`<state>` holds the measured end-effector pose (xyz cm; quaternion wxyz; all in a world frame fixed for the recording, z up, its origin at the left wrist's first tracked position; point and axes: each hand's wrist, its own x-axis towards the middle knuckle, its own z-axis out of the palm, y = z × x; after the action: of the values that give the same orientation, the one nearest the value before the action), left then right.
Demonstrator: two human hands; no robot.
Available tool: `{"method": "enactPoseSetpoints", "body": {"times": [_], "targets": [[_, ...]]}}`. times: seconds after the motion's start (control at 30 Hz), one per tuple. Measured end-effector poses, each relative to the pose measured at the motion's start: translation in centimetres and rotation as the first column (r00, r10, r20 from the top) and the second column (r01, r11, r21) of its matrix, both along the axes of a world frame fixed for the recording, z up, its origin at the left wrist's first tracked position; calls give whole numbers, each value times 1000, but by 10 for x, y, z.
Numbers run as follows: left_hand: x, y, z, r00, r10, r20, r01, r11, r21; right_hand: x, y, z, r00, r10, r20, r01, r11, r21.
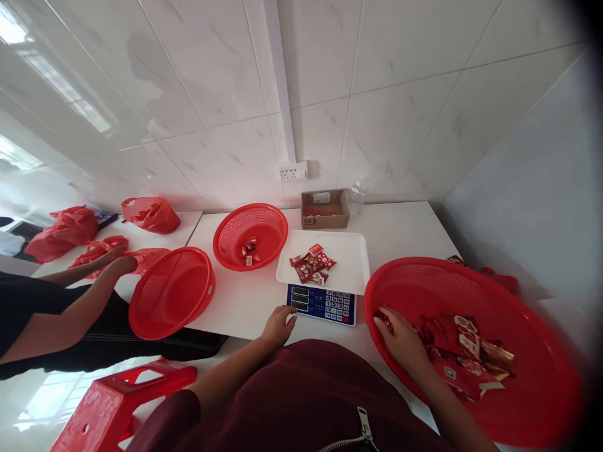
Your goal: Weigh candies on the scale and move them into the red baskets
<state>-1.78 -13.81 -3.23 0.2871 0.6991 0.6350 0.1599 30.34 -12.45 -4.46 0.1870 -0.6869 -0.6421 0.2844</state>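
My right hand [400,336] reaches into a large red basket [532,402] at the right, its fingers curled round a small red packet [384,319]. More red and gold packets [464,355] lie in that basket beside my hand. My left hand [279,325] rests on the table edge just left of a blue-faced scale [323,303], fingers loosely bent and holding nothing. The scale's white tray [351,267] carries a small heap of red packets [313,262].
A red basket [271,220] behind the scale holds a few packets; another red basket [172,292] leans at the table's left edge. A cardboard box [325,209] stands by the wall. Another person's arms [89,285] reach over red plastic bags [151,215]. A red stool [117,402] stands below.
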Motion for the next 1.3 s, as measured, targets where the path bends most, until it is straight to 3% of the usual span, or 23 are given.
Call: {"method": "enactPoseSetpoints", "body": {"times": [0.2, 0.33, 0.47, 0.6, 0.73, 0.9, 1.3], "targets": [[-18, 4, 0, 999, -48, 18, 48, 999, 10, -35, -20, 8, 997, 7, 74, 11, 972, -234], [-47, 12, -1, 1000, -16, 6, 15, 993, 115, -37, -28, 12, 974, 37, 223, 54, 920, -389], [-91, 35, 5, 992, 113, -57, -90, 946, 312, -38, -25, 16, 954, 46, 296, 106, 873, -477], [-134, 65, 19, 926, 351, -139, -264, 867, 423, -41, -23, 15, 939, 37, 342, 129, 885, -447], [-163, 87, 32, 812, 521, -264, -434, 840, 325, -40, -24, 9, 926, 46, 376, 118, 908, -401], [-182, 99, 32, 747, 570, -342, -555, 818, 152, -40, -27, 3, 915, 32, 403, 131, 919, -372], [-207, 136, 42, 645, 746, -169, -743, 663, 93, -42, -25, 4, 904, 7, 428, 175, 906, -386]]}}
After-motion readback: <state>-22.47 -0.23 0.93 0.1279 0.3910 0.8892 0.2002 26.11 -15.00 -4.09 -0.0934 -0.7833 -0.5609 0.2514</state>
